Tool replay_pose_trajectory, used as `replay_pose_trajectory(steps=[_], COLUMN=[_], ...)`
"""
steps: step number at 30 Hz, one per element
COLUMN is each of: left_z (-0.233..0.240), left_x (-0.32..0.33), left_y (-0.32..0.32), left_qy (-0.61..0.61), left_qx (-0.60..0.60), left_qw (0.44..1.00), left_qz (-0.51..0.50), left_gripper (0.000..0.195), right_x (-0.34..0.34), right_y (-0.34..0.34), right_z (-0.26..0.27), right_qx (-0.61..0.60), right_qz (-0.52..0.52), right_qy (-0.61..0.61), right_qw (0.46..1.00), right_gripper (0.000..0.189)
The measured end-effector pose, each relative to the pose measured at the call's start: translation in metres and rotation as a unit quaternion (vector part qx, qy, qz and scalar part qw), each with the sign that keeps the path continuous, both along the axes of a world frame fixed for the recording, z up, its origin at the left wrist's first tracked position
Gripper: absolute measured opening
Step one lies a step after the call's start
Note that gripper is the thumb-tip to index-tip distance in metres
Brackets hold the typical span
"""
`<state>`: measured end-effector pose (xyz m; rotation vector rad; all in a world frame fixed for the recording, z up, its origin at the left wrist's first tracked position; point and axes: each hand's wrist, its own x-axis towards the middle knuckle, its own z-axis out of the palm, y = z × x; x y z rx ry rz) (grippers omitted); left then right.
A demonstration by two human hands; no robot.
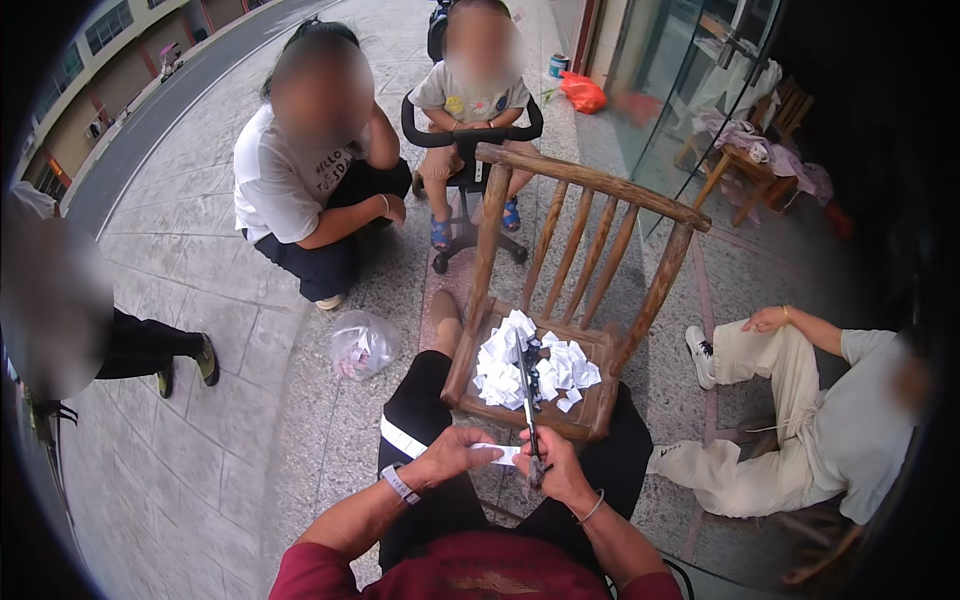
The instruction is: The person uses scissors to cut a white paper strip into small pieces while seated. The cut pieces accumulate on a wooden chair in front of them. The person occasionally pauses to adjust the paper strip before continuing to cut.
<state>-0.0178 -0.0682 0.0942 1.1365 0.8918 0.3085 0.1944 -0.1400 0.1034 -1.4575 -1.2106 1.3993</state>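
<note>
My left hand (456, 455) pinches a strip of white labels (504, 453) between thumb and fingers; part of a white strip (403, 437) lies over my left thigh. Long dark scissors (528, 382) are in my right hand (553, 463), their blades pointing away from me over the chair seat. My right fingertips are at the strip's right end. Two heaps of small white pieces, a left heap (504, 367) and a right heap (568, 367), lie on the seat of a wooden chair (577, 425) in front of me, with small dark things between them. Whether the blades are apart, I cannot tell.
A clear plastic bag (364, 345) with contents stands on the paving left of the chair. One person squats beyond it, beside a child in a wheeled seat. Another person sits at the right, and someone stands at the far left. An orange bag (583, 93) lies near the glass door.
</note>
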Motion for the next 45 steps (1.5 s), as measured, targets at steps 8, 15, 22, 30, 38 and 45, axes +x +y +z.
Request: replay_pose_trajectory(steps=[8,15,22,30,38,45], left_z=[-0.006,-0.020,-0.021,-0.035,-0.064,-0.072], left_x=[-0.010,-0.007,0.007,0.015,0.010,0.014], left_y=[0.000,0.009,0.030,0.043,0.064,0.069], left_qy=[-0.014,-0.054,-0.064,-0.068,-0.178,-0.200], left_qx=[-0.041,-0.142,-0.199,-0.202,-0.237,-0.246], left_qw=[0.998,0.981,0.962,0.955,0.905,0.894], left_qz=[0.035,0.124,0.178,0.205,0.305,0.316], left_gripper=[0.014,0.012,0.009,0.008,0.014,0.014], right_x=[-0.001,-0.003,0.008,0.011,0.022,0.016], right_y=[0.010,0.028,0.058,0.069,0.009,-0.049], right_z=[-0.008,-0.015,-0.020,-0.022,-0.005,-0.012], right_qx=[0.004,-0.033,-0.027,-0.007,-0.106,-0.195], right_qz=[-0.001,-0.024,-0.042,-0.035,-0.053,0.065], right_qy=[-0.012,0.027,0.028,0.007,0.105,0.120], right_qw=[1.000,0.999,0.998,0.999,0.987,0.971], right_gripper=[0.041,0.039,0.037,0.037,0.041,0.042])
